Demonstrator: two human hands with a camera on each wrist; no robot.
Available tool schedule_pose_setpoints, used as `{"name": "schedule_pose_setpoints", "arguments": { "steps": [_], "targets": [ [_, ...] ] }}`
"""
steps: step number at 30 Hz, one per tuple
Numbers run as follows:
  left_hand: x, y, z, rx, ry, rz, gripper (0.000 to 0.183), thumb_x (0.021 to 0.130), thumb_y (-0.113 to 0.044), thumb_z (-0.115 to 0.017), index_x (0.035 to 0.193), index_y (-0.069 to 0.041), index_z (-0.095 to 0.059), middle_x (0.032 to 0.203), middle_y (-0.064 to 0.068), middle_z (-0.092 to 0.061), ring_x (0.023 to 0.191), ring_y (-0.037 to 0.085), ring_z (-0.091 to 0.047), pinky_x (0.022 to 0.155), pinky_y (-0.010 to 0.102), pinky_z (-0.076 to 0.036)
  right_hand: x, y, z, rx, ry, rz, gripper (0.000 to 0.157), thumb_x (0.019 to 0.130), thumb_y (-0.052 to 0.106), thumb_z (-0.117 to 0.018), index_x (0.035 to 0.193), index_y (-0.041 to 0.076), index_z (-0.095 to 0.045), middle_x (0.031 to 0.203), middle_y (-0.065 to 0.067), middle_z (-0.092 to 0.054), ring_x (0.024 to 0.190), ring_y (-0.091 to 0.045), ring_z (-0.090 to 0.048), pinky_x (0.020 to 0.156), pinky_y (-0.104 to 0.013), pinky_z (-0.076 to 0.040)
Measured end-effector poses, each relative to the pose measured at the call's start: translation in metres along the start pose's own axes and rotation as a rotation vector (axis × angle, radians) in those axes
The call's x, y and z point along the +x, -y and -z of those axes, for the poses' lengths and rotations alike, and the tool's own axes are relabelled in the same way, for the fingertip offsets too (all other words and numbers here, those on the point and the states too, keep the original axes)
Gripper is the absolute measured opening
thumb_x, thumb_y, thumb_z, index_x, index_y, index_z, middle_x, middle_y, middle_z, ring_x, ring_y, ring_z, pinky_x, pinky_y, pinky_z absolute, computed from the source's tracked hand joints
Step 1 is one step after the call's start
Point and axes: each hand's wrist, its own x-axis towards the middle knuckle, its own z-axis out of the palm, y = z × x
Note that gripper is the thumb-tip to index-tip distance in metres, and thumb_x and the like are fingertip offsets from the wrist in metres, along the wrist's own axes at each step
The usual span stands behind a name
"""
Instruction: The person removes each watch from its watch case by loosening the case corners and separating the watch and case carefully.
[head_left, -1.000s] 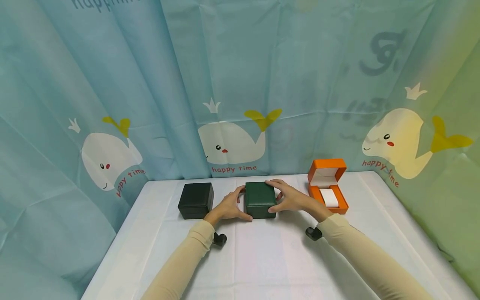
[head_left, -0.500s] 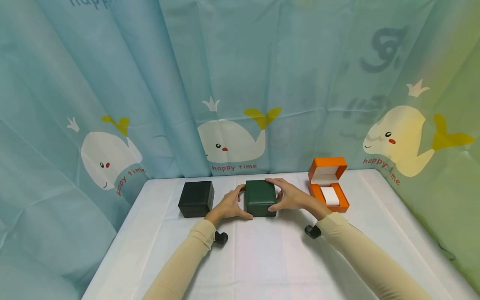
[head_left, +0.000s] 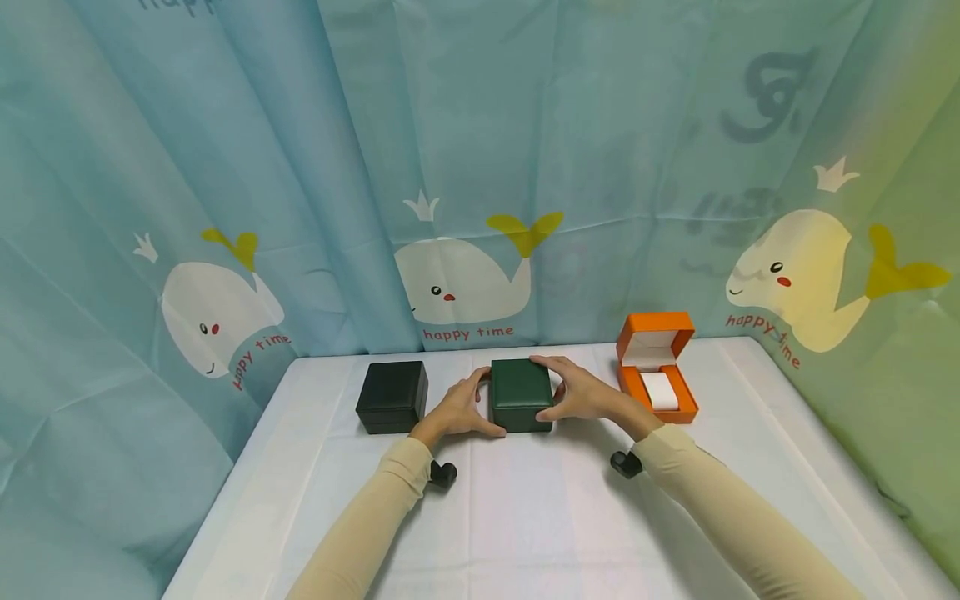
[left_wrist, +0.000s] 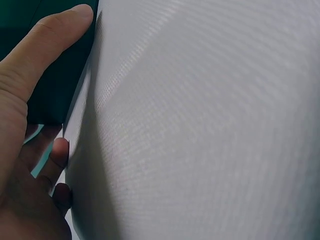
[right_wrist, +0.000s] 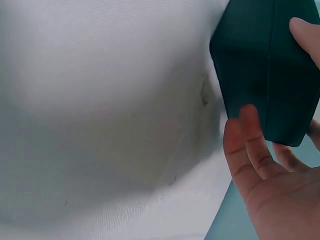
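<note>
Between my two hands a closed green box (head_left: 521, 395) stands on the white table, its lid down. My left hand (head_left: 456, 410) grips its left side low down, the thumb on the front face and the other fingers toward the back. My right hand (head_left: 581, 395) holds the right side, its thumb at the front near the lid's edge and the index finger over the back edge. In the left wrist view, the left thumb (left_wrist: 55, 35) lies on the green face. The right wrist view shows the lid seam of the green box (right_wrist: 267, 65) between thumb and fingers.
A closed black box (head_left: 392, 397) stands left of my left hand. On the right, an orange box (head_left: 681, 392) has its lid raised and a white cushion (head_left: 659, 392) inside. The white-covered table (head_left: 517, 517) ends at a blue whale-print curtain (head_left: 480, 167).
The head view has shifted slightly, so everything sits a little higher in it. Both hands keep the same hold on the green box, and its lid stays down.
</note>
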Motion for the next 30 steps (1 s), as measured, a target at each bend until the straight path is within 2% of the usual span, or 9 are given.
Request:
{"name": "schedule_pose_setpoints", "arguments": {
  "steps": [6,13,20,30],
  "targets": [
    [-0.0009,-0.0016,-0.0002,-0.005,-0.005,0.006,0.117,0.064,-0.037,-0.099,0.158,-0.015,-0.034,0.108,0.005,-0.053,0.092,0.019,-0.047,0.077,0.035,-0.042,0.0004,0.0016,0.0002,0.01,0.005,-0.013,0.105,0.075,0.027,-0.093,0.16,0.01,-0.034,0.155,-0.025,-0.036,0.078,-0.017,-0.062,0.08,-0.035,-0.053],
    [-0.0003,-0.0017,-0.0002,-0.012,0.0,0.002,0.117,0.064,-0.037,-0.099,0.158,-0.014,-0.034,0.106,0.005,-0.053,0.091,0.019,-0.047,0.077,0.035,-0.042,0.0002,0.0012,0.0006,-0.01,-0.017,-0.011,0.103,0.073,0.029,-0.094,0.159,0.012,-0.038,0.151,-0.022,-0.042,0.075,-0.016,-0.063,0.077,-0.034,-0.053],
    [0.0006,-0.0029,0.0019,-0.015,-0.004,0.001,0.116,0.063,-0.034,-0.1,0.157,-0.016,-0.035,0.107,0.005,-0.054,0.091,0.02,-0.048,0.077,0.035,-0.042,-0.0004,0.003,0.0005,0.023,-0.035,-0.024,0.101,0.073,0.028,-0.094,0.158,0.016,-0.041,0.149,-0.019,-0.045,0.076,-0.02,-0.064,0.076,-0.035,-0.053],
    [-0.0011,-0.006,0.0021,-0.023,-0.004,-0.001,0.115,0.063,-0.034,-0.1,0.157,-0.015,-0.036,0.11,0.006,-0.056,0.092,0.02,-0.048,0.078,0.037,-0.042,0.0008,0.0031,0.0068,0.002,0.005,-0.043,0.103,0.073,0.031,-0.094,0.159,0.017,-0.039,0.144,-0.017,-0.049,0.075,-0.017,-0.065,0.074,-0.034,-0.054]
  ]
}}
